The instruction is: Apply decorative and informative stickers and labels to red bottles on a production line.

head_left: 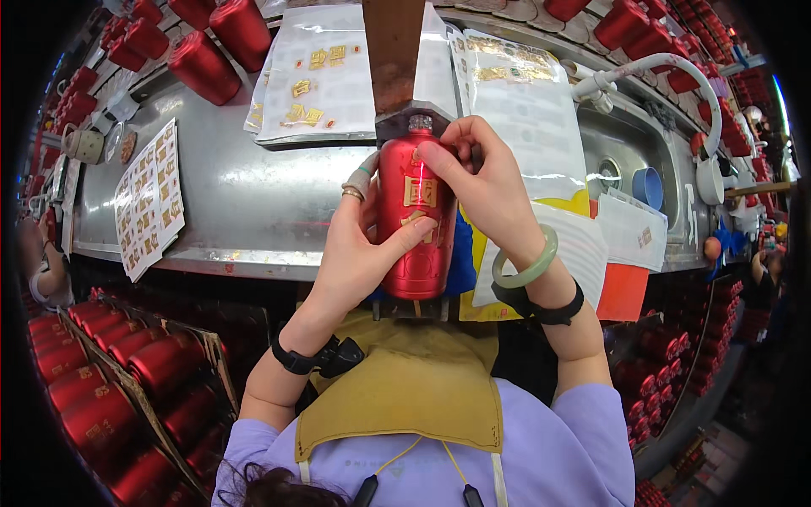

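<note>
A glossy red bottle [412, 275] with a clear ridged neck lies in front of me, its neck pointing away. Gold square decals [420, 192] run down its upper face. My left hand [355, 245] wraps the bottle's left side, thumb lying over the lower gold decal; one finger wears a pale cover and another a ring. At the bottle's shoulder, my right hand [486, 177] presses its thumb against a small mark near the neck. Its other fingers are curled at the bottle's right side and partly hidden. Blue cloth [463, 258] shows beside the bottle.
Decal sheets lie left [150, 198], back left [312, 68] and back right [524, 110] on the steel counter [253, 198]. A brown post [394, 51] rises beyond the bottle. At right is a sink [642, 139] with a curved faucet [667, 61]. Boxed red bottles [97, 418] stand lower left.
</note>
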The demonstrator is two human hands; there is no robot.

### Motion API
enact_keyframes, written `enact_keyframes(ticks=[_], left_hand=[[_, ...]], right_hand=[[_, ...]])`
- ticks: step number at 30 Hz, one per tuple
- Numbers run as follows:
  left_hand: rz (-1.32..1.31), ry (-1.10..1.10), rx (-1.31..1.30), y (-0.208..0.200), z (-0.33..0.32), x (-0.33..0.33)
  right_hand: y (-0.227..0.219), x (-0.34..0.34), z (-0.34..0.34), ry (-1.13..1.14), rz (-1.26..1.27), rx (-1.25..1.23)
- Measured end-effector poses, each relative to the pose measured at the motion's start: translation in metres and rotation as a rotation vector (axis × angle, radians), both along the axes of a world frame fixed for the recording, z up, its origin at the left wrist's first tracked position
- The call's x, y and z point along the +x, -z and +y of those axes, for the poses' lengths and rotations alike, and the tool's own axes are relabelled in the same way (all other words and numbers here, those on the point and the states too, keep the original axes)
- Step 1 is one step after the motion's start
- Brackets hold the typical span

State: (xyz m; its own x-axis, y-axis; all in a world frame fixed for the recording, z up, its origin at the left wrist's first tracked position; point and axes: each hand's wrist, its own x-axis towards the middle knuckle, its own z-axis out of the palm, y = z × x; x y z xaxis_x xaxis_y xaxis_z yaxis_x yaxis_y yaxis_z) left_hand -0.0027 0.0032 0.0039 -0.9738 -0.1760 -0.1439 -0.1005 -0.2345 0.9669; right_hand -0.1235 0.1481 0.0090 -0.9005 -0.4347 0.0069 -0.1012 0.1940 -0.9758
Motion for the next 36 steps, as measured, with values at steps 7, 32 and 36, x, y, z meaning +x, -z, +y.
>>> enact_keyframes(ticks=[7,32,36], left_hand=[[-0.012,0.023,0.097,0.002,-0.007,0.005],[0.01,0.005,0.011,0.004,-0.001,0.004],[-0.009,0.007,0.037,0.0,-0.001,0.003]], right_hand=[[0.01,0.012,0.041,-0.178,-0.227,-0.085],[-0.006,-0.008,-0.001,-0.055,-0.1,0.044],[-0.01,-0.008,-0.003,-0.05,-0.102,0.049]])
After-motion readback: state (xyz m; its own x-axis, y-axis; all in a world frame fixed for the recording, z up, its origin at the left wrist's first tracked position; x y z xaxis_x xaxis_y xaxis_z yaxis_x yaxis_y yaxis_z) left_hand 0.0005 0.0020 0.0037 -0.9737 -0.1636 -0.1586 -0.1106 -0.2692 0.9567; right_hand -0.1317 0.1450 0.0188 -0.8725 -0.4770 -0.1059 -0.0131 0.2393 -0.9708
